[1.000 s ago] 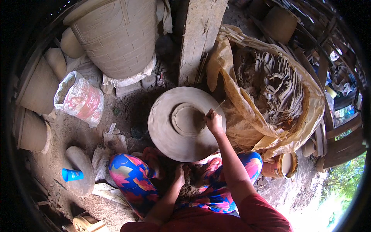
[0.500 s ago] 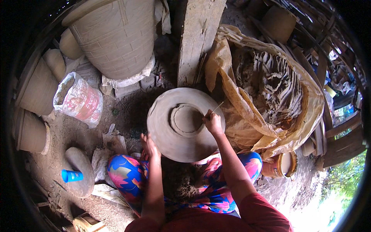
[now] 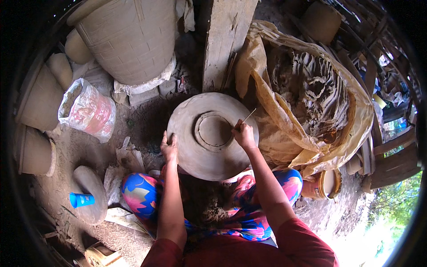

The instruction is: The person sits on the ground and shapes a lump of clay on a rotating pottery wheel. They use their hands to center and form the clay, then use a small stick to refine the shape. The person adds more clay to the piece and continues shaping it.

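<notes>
Between my knees sits a round clay-covered wheel [image 3: 191,162], with a flat clay disc [image 3: 214,130] at its middle and a raised, uneven ring around that disc. My right hand [image 3: 244,135] pinches a thin pointed stick [image 3: 250,115] over the disc's right edge. One end of the stick points up and right; its lower tip is hidden by my fingers. At the wheel's left rim my left hand [image 3: 169,147] rests with thumb and fingers apart, holding nothing.
A big clay pot [image 3: 129,44] with a brick pattern stands far left, beside a wooden post [image 3: 227,40]. Right of the wheel lies wet clay [image 3: 311,93] in a tan plastic sheet [image 3: 284,129]. A bucket [image 3: 318,186], a white-red sack [image 3: 91,113] and a blue cup [image 3: 82,200] stand around.
My left hand has moved up along the wheel's left rim, its fingers now pointing away from me. My right hand stays at the disc's right edge with the stick.
</notes>
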Available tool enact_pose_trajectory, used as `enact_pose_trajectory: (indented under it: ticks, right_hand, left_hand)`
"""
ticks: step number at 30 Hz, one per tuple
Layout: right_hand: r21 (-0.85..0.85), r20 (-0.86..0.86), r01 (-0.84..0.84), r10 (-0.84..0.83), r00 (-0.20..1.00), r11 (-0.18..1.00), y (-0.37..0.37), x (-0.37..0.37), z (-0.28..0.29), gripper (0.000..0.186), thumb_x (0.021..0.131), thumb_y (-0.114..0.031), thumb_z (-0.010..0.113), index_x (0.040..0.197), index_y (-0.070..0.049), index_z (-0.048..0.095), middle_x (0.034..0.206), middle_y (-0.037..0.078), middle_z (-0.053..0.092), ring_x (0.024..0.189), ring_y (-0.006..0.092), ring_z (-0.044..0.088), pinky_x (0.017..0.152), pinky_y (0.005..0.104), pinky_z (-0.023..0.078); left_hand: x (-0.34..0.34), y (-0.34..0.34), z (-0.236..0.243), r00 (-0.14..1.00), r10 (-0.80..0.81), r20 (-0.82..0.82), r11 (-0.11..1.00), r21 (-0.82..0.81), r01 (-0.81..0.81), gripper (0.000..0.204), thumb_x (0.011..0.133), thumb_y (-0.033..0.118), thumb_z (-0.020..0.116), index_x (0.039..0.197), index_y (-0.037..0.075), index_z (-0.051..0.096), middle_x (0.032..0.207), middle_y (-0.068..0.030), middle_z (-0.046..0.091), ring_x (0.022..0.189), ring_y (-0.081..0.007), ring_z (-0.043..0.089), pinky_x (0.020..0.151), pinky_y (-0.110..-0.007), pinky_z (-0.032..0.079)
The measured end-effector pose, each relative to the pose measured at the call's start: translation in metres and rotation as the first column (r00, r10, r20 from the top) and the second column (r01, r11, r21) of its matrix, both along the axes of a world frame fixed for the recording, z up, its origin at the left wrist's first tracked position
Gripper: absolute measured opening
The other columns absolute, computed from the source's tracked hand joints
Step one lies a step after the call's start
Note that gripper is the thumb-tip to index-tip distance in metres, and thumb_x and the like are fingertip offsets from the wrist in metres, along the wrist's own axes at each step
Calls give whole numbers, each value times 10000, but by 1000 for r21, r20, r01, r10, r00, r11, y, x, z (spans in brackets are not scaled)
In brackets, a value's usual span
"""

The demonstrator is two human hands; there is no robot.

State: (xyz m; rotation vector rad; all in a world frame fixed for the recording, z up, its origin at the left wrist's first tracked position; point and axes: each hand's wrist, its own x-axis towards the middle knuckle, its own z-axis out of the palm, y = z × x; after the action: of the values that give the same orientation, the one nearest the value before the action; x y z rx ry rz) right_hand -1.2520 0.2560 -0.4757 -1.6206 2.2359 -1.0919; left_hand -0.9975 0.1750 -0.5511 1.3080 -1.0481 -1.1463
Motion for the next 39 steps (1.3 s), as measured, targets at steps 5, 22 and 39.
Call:
enact_pose_trajectory:
  ticks: [5,22,39]
  right_hand:
    - [33,-7,25,-25,1000,999,0,-1,-2,178,616,-90,674,669,-10,524,618,165,568,619,306,588,565,363,457]
    - [160,86,-115,102,991,980,5,-7,49,150,656,-88,649,694,1,534,620,117,582,572,190,598,535,315,465]
    - [-40,-517,264,-246,820,964,-165,-190,206,192,708,-47,461,845,-11,590,851,250,579,842,383,566,735,438,464]
  left_hand:
    - [-3,3,-2,989,89,121,995,-63,-82,485,809,202,578,1198,-35,410,1137,-161,501,975,-211,508,835,-291,403]
    - [-1,19,-15,961,135,240,990,-69,-122,522,836,326,519,1199,-30,402,1166,-189,477,1045,-258,478,874,-315,378]
    - [9,-41,-5,938,-12,345,999,-40,27,388,765,337,609,924,-17,597,875,-130,623,798,-208,584,725,-302,436]
